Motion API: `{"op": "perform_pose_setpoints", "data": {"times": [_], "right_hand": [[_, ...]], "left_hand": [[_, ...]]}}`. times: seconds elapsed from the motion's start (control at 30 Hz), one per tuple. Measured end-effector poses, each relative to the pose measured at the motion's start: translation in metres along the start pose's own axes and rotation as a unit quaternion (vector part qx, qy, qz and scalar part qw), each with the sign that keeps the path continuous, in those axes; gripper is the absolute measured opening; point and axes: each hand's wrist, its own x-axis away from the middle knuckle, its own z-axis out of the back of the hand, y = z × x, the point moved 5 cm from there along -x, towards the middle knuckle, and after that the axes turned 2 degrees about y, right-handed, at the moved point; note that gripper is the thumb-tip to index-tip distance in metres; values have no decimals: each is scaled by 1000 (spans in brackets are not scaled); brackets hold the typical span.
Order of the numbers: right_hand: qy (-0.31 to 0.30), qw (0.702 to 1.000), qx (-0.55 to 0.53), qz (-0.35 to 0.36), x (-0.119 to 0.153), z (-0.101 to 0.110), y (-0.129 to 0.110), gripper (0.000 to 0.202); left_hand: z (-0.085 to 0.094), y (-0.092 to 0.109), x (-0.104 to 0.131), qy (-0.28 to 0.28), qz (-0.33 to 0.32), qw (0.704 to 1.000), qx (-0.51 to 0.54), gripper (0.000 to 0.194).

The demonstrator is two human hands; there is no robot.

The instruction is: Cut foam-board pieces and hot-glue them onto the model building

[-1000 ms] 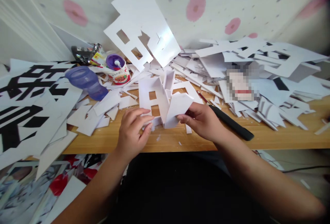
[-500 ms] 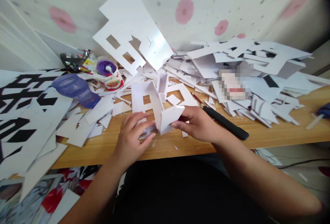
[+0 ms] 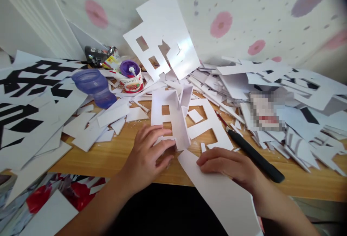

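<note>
My left hand (image 3: 153, 156) has its fingers spread, fingertips resting at the near end of a white foam-board letter with cut-out windows (image 3: 158, 100). Along that letter's right side stands an upright white wall strip (image 3: 183, 131). My right hand (image 3: 227, 165) is closed on a long white board piece (image 3: 223, 198), fingers on top and thumb hidden below. The piece slants from the table's front edge down over my lap, its pointed tip near the wall strip. Right of the strip lies a flat white cut-out frame (image 3: 210, 123).
A black-handled tool (image 3: 255, 154) lies right of the frame. White offcuts (image 3: 114, 114) and a translucent purple cup (image 3: 94, 85) are at left, near a food tub (image 3: 132, 84). A large cut sheet (image 3: 168, 22) leans on the wall. More scraps (image 3: 284, 76) pile up at right.
My right hand has drawn back toward my body and right, away from the upright strip, with a long board piece now showing in it. My left hand stays by the letter. The view has shifted.
</note>
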Motion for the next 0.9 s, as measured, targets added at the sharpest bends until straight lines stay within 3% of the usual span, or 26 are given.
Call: {"op": "perform_pose_setpoints", "data": {"times": [0.17,0.47,0.73,0.9], "right_hand": [[25,999,28,-16,-3,-1,1,14],[-24,998,54,-38,-16,5,0,23],[-21,997,32,-67,-27,7,7,34],[-17,996,39,-82,-30,7,11,30]], "left_hand": [[-2,-4,0,-14,5,1000,12,26],[-2,-5,0,-22,12,1000,19,25],[-3,-5,-4,-17,9,999,45,26],[-3,-1,-8,-8,20,998,54,31]]}}
